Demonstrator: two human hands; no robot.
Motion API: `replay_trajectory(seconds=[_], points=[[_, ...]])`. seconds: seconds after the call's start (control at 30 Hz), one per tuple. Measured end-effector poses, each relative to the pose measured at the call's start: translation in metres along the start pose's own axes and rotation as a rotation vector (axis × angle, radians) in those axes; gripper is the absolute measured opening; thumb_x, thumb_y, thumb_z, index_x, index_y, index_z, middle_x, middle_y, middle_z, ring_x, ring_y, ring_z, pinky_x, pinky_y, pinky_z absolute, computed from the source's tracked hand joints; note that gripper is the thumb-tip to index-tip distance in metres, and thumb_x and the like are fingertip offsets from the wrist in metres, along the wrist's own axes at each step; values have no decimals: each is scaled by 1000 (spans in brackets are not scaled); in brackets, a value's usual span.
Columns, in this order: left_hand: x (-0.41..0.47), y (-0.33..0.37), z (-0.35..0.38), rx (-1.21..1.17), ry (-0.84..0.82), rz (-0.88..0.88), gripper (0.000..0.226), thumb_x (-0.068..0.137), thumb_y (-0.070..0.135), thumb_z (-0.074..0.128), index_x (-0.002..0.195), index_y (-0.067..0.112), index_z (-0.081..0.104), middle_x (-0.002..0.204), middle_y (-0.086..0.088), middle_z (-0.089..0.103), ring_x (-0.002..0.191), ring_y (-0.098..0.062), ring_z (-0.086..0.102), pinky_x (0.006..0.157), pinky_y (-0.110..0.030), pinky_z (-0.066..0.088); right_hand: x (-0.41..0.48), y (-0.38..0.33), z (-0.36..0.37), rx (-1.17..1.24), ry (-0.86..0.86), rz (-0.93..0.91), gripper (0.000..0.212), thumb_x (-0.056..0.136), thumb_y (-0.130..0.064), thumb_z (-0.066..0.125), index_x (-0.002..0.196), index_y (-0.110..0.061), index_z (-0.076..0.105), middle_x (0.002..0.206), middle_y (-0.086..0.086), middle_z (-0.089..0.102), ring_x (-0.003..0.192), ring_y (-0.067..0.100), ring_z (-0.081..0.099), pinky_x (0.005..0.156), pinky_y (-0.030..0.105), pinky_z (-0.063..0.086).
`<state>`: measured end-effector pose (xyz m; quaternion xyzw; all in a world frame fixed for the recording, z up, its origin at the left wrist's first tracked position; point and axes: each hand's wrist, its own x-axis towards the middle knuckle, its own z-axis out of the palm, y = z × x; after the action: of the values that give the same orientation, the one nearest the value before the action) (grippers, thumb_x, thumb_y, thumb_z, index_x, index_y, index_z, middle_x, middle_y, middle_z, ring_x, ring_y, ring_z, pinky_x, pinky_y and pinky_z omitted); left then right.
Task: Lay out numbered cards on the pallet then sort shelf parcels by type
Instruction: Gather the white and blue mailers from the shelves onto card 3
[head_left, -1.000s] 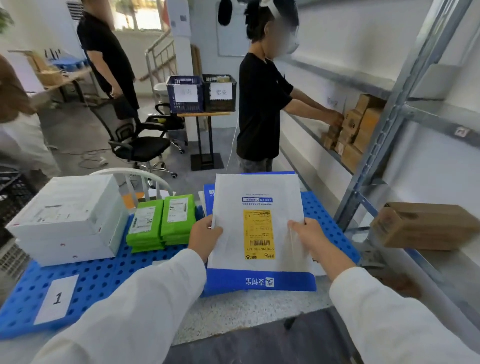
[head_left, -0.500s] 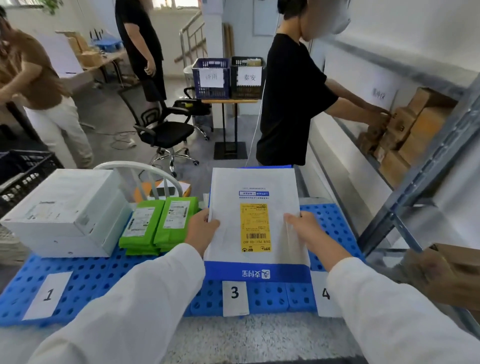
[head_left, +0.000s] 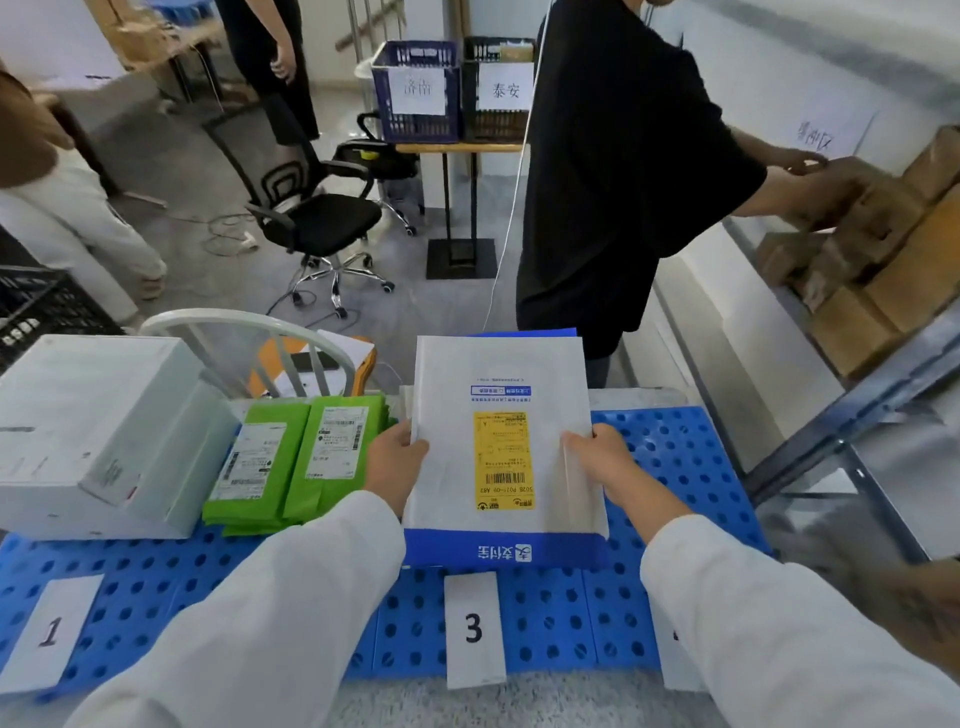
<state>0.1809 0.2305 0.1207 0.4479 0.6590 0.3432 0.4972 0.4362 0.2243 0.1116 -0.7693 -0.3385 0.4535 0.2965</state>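
A white and blue mailer envelope (head_left: 498, 395) with a yellow label lies over the blue perforated pallet (head_left: 670, 457), behind card 3 (head_left: 474, 629). My left hand (head_left: 396, 467) grips its left edge and my right hand (head_left: 602, 460) grips its right edge. Card 1 (head_left: 49, 631) lies at the pallet's front left. Another card (head_left: 675, 654) shows partly under my right sleeve. White boxes (head_left: 98, 431) are stacked behind card 1. Green parcels (head_left: 296, 457) lie between the boxes and the envelope.
A metal shelf (head_left: 852, 410) with brown cardboard boxes (head_left: 878, 260) stands at the right, where a person in black (head_left: 613, 171) reaches in. A white chair (head_left: 244, 332), an office chair (head_left: 322, 218), two labelled crates (head_left: 452, 93) and other people are behind.
The view tilted down and closer to the pallet, bringing card 3 fully into sight. The envelope sank lower onto the pallet behind card 3, both hands still on its edges.
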Motion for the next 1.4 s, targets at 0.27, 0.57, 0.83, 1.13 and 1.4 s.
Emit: replay_trajectory(seconds=[0.27,0.57,0.83,1.13,1.4], points=[[42,-7,-6,-2,12,-101,28,93,4,50,114,14,65,100,-2,68,95,-23,63,86,-37,52,42,-12,31,-106,-37,72,31,92,-23,52,118,-6,54,111,7,61,100,24,60,79,33,49],[65,-14,-10,91,-17,-160,28,91,1,53,114,10,65,99,-5,65,92,-24,60,78,-30,46,60,-7,45,-241,-87,88,32,89,-19,54,118,-7,49,113,8,57,101,24,57,88,37,50],[71,14,-20,477,-67,-34,14,92,14,54,80,10,58,79,-6,59,84,-28,55,66,-26,37,48,-30,23,-467,-81,-65,17,93,-18,53,107,-9,52,105,10,55,89,22,56,70,31,45],[63,115,6,828,-284,467,45,97,28,51,138,11,46,139,-9,47,126,-25,46,102,-33,38,13,-100,-31,-745,-113,-284,69,90,-42,61,145,-10,35,144,10,38,128,26,44,105,37,40],[32,129,63,943,-456,752,52,93,31,56,140,11,42,139,-5,45,128,-21,43,104,-33,38,-32,-61,-61,-885,-56,-204,64,94,-42,56,145,-11,34,149,8,36,133,26,41,103,33,39]])
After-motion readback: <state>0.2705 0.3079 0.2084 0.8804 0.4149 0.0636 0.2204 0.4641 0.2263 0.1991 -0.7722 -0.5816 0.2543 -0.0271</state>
